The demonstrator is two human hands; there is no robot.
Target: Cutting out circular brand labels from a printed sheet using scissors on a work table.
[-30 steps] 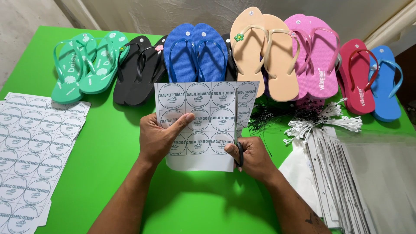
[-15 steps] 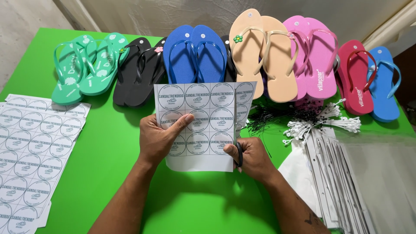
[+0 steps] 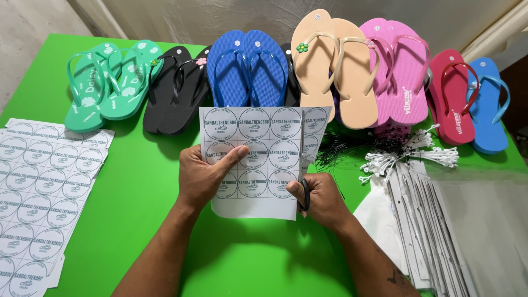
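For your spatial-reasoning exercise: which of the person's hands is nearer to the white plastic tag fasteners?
Right. The right hand, working scissors, sits just left of the white plastic tag fasteners; the left hand holds the label sheet farther left.

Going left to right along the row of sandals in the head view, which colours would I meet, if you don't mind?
Green pair → black pair → blue pair → beige pair → pink pair → red sandal → light blue sandal.

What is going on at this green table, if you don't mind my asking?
A person is cutting a sheet of round printed labels. The left hand holds the sheet up, while the right hand works scissors up its right side. More label sheets lie at the left, and pairs of flip-flops line the green table behind.
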